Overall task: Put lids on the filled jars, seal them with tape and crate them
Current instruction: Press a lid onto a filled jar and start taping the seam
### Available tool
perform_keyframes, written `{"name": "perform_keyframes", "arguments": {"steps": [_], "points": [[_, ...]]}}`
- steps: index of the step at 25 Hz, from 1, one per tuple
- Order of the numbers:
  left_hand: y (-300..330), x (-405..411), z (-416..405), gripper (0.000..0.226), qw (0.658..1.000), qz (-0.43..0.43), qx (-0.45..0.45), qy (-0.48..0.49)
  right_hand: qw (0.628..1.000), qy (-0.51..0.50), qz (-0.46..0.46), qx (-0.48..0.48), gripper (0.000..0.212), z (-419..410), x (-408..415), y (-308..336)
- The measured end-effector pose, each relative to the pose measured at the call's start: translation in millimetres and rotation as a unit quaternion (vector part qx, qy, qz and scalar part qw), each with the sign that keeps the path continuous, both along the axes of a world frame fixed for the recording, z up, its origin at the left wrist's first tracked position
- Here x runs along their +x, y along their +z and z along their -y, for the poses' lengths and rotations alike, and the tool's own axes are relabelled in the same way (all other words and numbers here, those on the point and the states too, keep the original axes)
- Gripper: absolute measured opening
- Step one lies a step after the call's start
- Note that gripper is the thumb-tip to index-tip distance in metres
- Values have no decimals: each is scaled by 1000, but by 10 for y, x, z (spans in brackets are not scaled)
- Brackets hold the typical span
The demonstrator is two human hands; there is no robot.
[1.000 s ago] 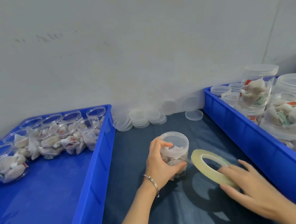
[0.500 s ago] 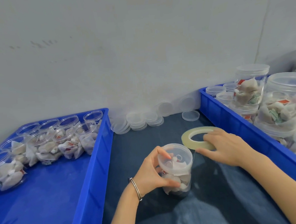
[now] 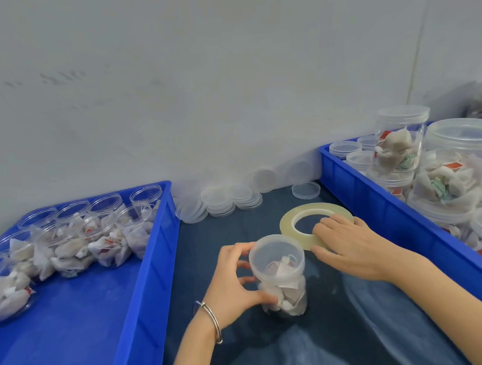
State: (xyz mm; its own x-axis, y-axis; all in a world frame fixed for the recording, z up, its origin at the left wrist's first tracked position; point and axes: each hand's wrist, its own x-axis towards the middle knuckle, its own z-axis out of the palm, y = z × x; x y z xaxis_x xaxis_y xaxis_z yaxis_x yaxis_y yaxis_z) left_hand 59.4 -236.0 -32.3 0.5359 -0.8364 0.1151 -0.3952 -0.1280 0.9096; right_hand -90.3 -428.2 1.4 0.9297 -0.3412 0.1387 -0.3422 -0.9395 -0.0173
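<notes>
A clear lidded jar (image 3: 279, 273) filled with white packets stands upright on the dark mat between two blue crates. My left hand (image 3: 234, 284) grips its side, thumb near the base and fingers at the lid. A pale yellow tape roll (image 3: 298, 215) lies nearly flat just behind and right of the jar. My right hand (image 3: 348, 246) holds the roll's near right part, fingers over its top. Whether a strip of tape runs from roll to jar cannot be made out.
The left blue crate (image 3: 146, 261) holds several open filled jars (image 3: 96, 236). The right blue crate (image 3: 376, 202) is packed with lidded jars (image 3: 401, 141), some stacked high. Loose clear lids (image 3: 218, 200) lie in piles along the wall behind the mat.
My right hand carried the tape roll from the jar's near right side around to behind it. The left hand kept its grip on the jar, which now appears nearer and lower in view.
</notes>
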Motion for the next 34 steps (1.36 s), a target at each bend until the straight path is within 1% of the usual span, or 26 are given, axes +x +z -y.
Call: {"name": "perform_keyframes", "arguments": {"steps": [2,4,5,8,9,14,17,19,22,24,26,29,31,34], "points": [[-15,-126,-53,87,999,17,-26,34,1000,7,-5,1,36,6,-69,26],[-32,-334,-33,89,998,50,-41,23,1000,11,2,-4,42,-24,-122,63],[-42,-441,12,87,996,70,-44,26,1000,15,5,-7,44,-57,-147,74],[-32,-562,132,77,989,83,-49,112,1000,23,-13,-4,50,-167,-245,95],[-23,-527,145,76,987,92,-45,122,1000,20,-19,-12,52,-186,-291,105],[28,-247,42,82,993,107,3,58,994,1,-38,-104,58,-182,-544,184],[22,-146,-29,87,996,80,4,46,993,-30,-36,-106,54,-70,-644,240],[9,-115,-45,87,996,80,7,30,993,-43,-42,-106,50,5,-673,244],[53,-115,2,84,995,86,40,-32,990,-60,-36,-120,42,72,-566,218],[125,-96,35,85,990,77,80,-87,993,-61,-35,-99,40,96,-396,183],[209,-45,66,85,980,80,124,-133,996,-51,-42,-58,36,102,-197,127],[358,8,98,85,961,102,195,-169,999,-20,-28,16,31,65,30,39],[501,33,109,89,940,145,252,-177,998,0,-17,53,35,19,117,12],[688,-15,143,88,891,257,328,-179,990,0,-28,138,43,-72,166,29]]}}
